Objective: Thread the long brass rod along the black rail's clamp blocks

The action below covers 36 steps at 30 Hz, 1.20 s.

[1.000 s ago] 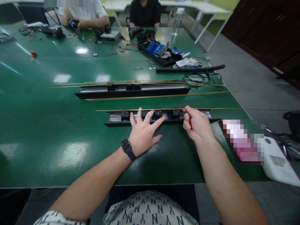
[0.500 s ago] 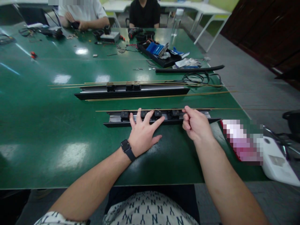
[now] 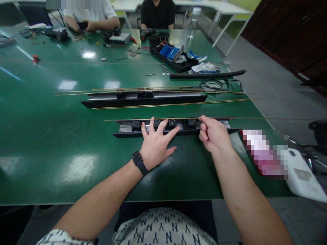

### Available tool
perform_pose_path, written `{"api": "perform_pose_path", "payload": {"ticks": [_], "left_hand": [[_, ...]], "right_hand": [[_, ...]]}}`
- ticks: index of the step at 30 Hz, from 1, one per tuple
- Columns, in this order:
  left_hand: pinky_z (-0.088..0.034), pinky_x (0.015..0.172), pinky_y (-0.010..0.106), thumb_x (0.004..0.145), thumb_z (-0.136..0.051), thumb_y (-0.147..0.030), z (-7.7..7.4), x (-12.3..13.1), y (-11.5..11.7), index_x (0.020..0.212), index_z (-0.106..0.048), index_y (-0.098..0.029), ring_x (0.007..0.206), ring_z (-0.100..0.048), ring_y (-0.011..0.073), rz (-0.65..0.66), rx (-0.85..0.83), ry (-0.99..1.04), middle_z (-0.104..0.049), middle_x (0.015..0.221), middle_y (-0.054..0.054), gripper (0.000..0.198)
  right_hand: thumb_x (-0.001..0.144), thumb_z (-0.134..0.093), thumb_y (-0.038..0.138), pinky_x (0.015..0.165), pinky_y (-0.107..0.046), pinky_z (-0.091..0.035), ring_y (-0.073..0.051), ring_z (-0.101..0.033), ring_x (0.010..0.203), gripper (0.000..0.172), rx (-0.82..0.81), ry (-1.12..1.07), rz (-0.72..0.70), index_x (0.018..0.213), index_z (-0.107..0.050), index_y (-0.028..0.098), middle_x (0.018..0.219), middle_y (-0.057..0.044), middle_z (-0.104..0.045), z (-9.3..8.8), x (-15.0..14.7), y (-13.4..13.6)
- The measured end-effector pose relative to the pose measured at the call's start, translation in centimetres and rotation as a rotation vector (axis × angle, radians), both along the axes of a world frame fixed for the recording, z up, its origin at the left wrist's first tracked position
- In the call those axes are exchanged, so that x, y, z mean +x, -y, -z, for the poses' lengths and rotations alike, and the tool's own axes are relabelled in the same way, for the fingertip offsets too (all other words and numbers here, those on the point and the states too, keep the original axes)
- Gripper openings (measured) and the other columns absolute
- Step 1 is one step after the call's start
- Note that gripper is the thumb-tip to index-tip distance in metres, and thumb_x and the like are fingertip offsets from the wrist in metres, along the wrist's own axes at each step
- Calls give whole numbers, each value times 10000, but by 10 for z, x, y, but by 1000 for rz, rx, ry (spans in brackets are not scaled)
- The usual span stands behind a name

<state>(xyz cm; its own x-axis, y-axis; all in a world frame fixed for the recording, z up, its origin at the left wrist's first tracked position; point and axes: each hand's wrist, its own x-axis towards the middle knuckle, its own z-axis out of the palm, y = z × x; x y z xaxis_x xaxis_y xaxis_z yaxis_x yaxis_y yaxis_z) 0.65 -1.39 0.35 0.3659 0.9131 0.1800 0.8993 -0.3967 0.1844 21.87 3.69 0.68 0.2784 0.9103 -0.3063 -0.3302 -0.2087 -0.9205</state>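
My left hand (image 3: 157, 143) lies with its fingers spread over a black-edged metal channel (image 3: 125, 128) on the green table. Several black blocks (image 3: 136, 125) sit inside this channel, some partly covered by my fingers. A thin brass-coloured rod (image 3: 120, 120) runs along the channel's far side and reaches well past its right end. My right hand (image 3: 213, 134) is closed, thumb and forefinger pinched on the rod near the channel's right part. Farther back lies a second channel (image 3: 102, 102) of the same kind, with black blocks and several thin rods (image 3: 74, 92) on and beside it.
A black tray (image 3: 176, 64) with blue parts, white gloves (image 3: 205, 68), a black strip (image 3: 206, 75) and coiled cable (image 3: 214, 84) lie beyond. A white device (image 3: 304, 177) is at the right edge. Two people sit opposite, near a clear bottle (image 3: 193, 23).
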Motion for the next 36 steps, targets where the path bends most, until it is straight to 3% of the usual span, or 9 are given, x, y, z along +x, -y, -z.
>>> {"api": "perform_pose_path", "payload": {"ticks": [15, 24, 36], "left_hand": [[-127, 1138, 801, 820, -764, -475, 0, -1, 0, 1506, -451, -455, 1494, -175, 525, 6, -2, 1, -350, 1623, 61, 754], [-130, 1141, 795, 820, -764, -482, 1, 0, 0, 1506, -451, -455, 1497, -177, 519, 6, 5, -1, -352, 1622, 59, 755], [-129, 1142, 795, 812, -771, -483, 1, 0, 0, 1500, -461, -458, 1499, -175, 514, 2, 5, -1, -360, 1616, 60, 755]], "right_hand": [[835, -748, 290, 247, -161, -218, -46, -345, 263, 180, -2, 3, 9, 797, -624, 165, 482, 67, -494, 1, 1, -1], [787, -766, 249, 245, -162, -211, -46, -352, 264, 152, 14, -18, 12, 815, -648, 157, 488, 68, -508, -1, 0, 1], [866, -734, 282, 241, -161, -214, -46, -347, 261, 184, -7, 9, 26, 784, -621, 162, 481, 66, -493, 1, 1, -1]]}}
